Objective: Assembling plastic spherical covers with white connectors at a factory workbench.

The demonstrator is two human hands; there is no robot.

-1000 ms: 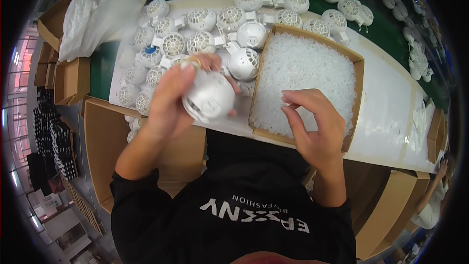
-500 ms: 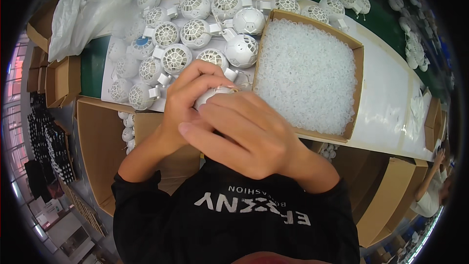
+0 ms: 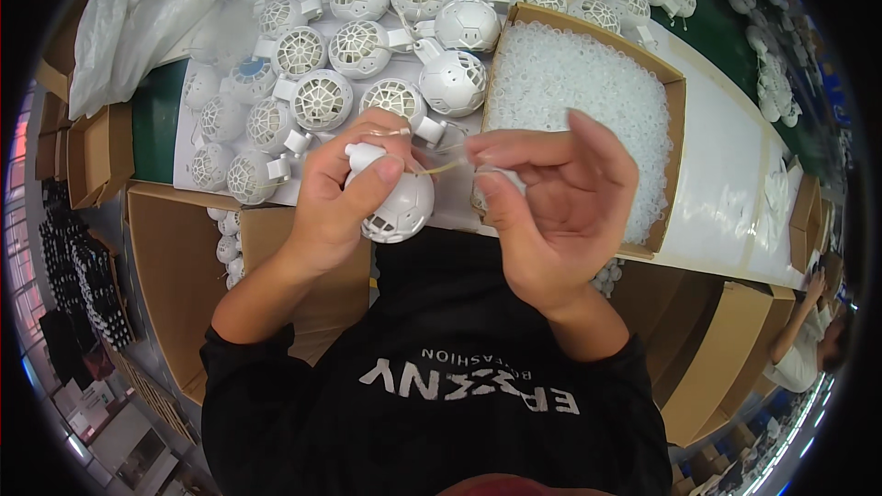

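Observation:
My left hand (image 3: 335,193) is closed around a white football-patterned plastic ball (image 3: 402,207) with a short stem and openwork panels. From the ball a thin pale cord (image 3: 443,167) runs across to my right hand (image 3: 560,193), whose thumb and forefinger pinch its end. A small whitish piece shows behind the right thumb; its kind is unclear. Beyond both hands, several similar white openwork balls (image 3: 322,99) with stems lie on the white board. Beside my right hand stands a cardboard box (image 3: 678,129) full of small clear plastic rings (image 3: 579,73).
Below the table edge, an open carton (image 3: 170,266) at left holds more white balls; another carton (image 3: 726,358) stands at right. Clear plastic bags (image 3: 138,23) lie at the far left, above a small cardboard box (image 3: 101,152). Another person (image 3: 799,349) is at the right edge.
My hands have come apart: the right moved right and turned palm up, drawing the cord sideways. The ball, previously mostly covered by fingers, now shows in my left hand.

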